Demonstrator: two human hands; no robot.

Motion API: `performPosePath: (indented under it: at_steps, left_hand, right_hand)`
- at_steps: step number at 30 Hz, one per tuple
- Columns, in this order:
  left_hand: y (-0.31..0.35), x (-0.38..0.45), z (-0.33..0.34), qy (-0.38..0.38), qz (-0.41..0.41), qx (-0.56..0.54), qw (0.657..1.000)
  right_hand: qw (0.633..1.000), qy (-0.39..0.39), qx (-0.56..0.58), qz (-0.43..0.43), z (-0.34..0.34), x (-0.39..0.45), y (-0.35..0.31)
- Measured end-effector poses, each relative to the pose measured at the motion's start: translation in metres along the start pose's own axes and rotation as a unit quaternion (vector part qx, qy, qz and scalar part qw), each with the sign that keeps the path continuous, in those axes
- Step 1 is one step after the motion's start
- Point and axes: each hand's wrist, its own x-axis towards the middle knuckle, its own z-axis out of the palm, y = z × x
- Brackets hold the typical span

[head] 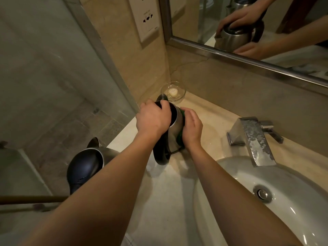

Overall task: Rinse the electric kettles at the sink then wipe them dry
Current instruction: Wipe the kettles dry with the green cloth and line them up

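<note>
Fingers (164, 104) of the left hand (152, 119) clamp the steel kettle's (174, 132) rim mid-frame on the desk (168, 201), right hand (192, 128) pressing a green cloth (182, 115) flat against its side.

One kettle (174, 129) stood on the tabletop (165, 201), left of the sink (245, 176) and the faucet (252, 139). The left hand (152, 119) lay over its top, while the right hand (192, 127) pressed a cloth (182, 118) against its right side. A glass dish (173, 92) sat just behind it in the corner, with a small candle (173, 92) in it. A second kettle (87, 166) stood nearer, at the tabletop's left edge, partly hidden behind the left forearm. The mirror (248, 23) hung on the wall behind the sink, and a socket plate (144, 18) sat on the wall to its left. A glass partition (44, 68) stood left of the tabletop.
</note>
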Motion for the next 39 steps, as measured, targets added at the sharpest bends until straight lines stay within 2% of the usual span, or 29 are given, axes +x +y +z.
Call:
performPosePath:
  at_steps: [2,7,11,15,17,20,24,29,34,39]
  left_hand:
    - [0.001,-0.001,0.0,-0.002,0.0,0.0,1.0]
    - [0.001,-0.002,-0.002,-0.008,0.002,-0.003,1.0]
    - [0.001,-0.002,-0.003,-0.016,0.0,-0.003,1.0]
    - [0.001,0.0,-0.003,-0.018,0.002,0.001,1.0]
    - [0.001,0.001,-0.003,-0.018,0.002,-0.004,1.0]
    - [0.001,0.0,-0.004,-0.022,0.001,-0.006,1.0]
    - [-0.001,0.0,-0.004,-0.017,0.001,-0.007,1.0]
    - [0.0,-0.001,-0.004,-0.018,-0.001,-0.007,1.0]
    - [0.0,0.0,-0.003,-0.017,0.0,-0.009,1.0]
    - [-0.002,0.002,-0.004,-0.021,0.007,0.0,1.0]
  right_hand:
    - [0.999,0.024,-0.015,0.034,-0.002,-0.011,0.012]
    - [0.995,0.101,-0.005,0.025,0.006,-0.038,0.017]
    - [0.988,0.13,-0.033,-0.083,0.021,-0.062,0.005]
    - [0.97,0.065,-0.077,-0.223,0.026,-0.045,-0.026]
    - [0.96,0.036,-0.104,-0.258,0.026,-0.031,-0.037]
    - [0.975,0.012,-0.085,-0.205,0.025,-0.013,-0.038]
    - [0.998,-0.008,0.0,-0.057,0.013,0.003,-0.029]
    - [0.998,0.03,0.002,0.061,0.002,-0.006,0.0]
    - [0.991,0.125,0.004,0.046,0.01,-0.041,0.015]
    - [0.989,0.145,0.0,-0.037,0.021,-0.054,0.006]
